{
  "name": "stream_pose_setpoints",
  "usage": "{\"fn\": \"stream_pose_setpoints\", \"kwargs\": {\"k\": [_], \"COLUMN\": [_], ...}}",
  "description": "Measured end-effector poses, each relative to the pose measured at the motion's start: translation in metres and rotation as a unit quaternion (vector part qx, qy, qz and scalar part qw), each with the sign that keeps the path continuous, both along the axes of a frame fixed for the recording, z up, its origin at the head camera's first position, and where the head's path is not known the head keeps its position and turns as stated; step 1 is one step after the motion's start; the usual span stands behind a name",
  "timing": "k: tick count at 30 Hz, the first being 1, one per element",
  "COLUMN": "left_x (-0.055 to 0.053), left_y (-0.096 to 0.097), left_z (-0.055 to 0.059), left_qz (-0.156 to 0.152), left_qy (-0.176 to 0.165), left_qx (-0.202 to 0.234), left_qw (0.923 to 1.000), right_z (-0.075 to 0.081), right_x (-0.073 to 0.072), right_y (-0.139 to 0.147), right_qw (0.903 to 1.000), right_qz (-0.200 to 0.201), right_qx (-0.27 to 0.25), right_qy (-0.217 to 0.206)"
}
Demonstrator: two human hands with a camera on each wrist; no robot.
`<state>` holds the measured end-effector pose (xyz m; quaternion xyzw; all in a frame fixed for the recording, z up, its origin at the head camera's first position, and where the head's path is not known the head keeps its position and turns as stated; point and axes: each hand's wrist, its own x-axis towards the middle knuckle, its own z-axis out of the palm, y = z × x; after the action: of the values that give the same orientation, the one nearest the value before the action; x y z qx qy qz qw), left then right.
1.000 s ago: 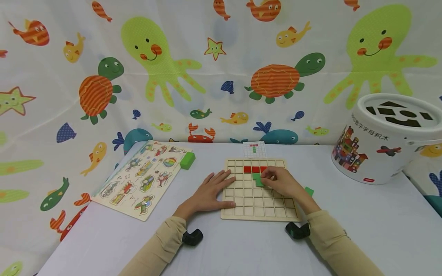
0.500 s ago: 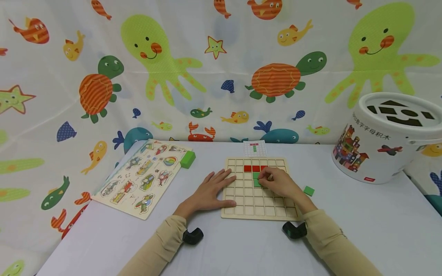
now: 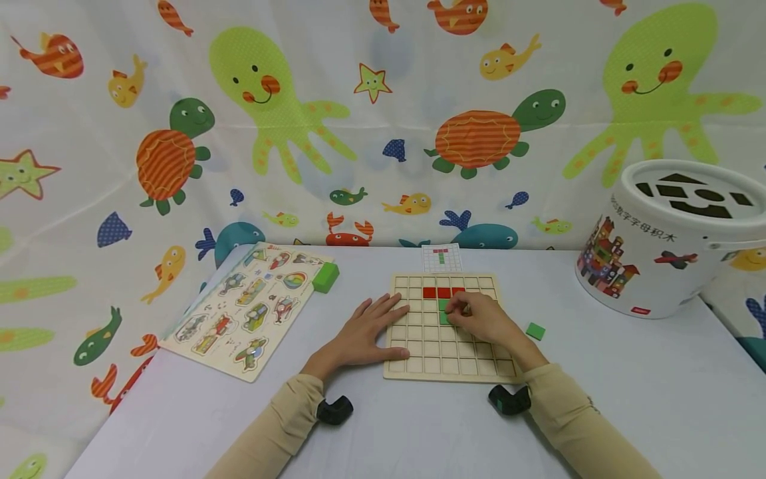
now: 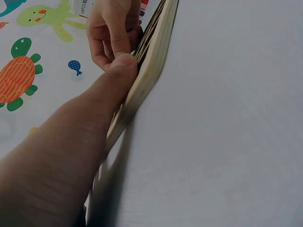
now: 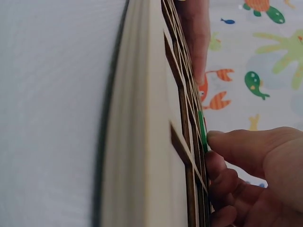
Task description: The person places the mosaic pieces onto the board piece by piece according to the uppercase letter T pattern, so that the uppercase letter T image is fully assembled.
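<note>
A wooden grid board (image 3: 419, 367) lies on the table between the hands. My left hand (image 3: 361, 338) rests along its left edge with fingers spread straight. Over the middle of the grid, my right hand (image 3: 483, 318) has thumb and curled fingers on the right side of a green square tile (image 3: 443, 319), which sits in a cell. Its edge and the thumb meet in the right wrist view, where the green tile (image 5: 203, 132) shows thinly. Directly above it sits another green tile (image 3: 442, 305), below a row of red tiles (image 3: 443, 293), partly covered by the right hand.
A loose green tile (image 3: 535, 330) lies right of the board. Behind the board is a small pattern card (image 3: 441, 259). A picture puzzle board (image 3: 239, 313) with a green block (image 3: 325, 277) stands left; a white bucket (image 3: 664, 259) is at the right.
The green tile in the right fingers has shifted slightly left and settled flat into the cell below the other green one. The left hand has stayed in place.
</note>
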<state>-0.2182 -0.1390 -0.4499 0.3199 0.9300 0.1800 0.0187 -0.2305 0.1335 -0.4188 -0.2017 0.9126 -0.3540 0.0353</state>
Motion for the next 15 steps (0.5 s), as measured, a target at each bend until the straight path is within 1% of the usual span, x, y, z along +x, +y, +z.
{"fn": "stream_pose_setpoints", "kwargs": {"k": [6, 12, 15], "left_x": [0.000, -0.001, 0.000], "left_y": [0.000, 0.000, 0.000], "left_z": [-0.001, -0.001, -0.001], "left_qz": [0.000, -0.002, -0.001], "left_qy": [-0.001, 0.005, 0.006], "left_qx": [0.000, 0.000, 0.000], "left_qw": [1.0000, 1.0000, 1.0000], "right_z": [0.002, 0.003, 0.003], "right_x": [0.001, 0.002, 0.003], "right_y": [0.002, 0.011, 0.016], "right_qw": [0.9999, 0.9995, 0.9995], "right_qz": [-0.003, -0.002, 0.001], "right_qx": [-0.002, -0.024, -0.027], "right_qy": [-0.009, -0.019, -0.019]}}
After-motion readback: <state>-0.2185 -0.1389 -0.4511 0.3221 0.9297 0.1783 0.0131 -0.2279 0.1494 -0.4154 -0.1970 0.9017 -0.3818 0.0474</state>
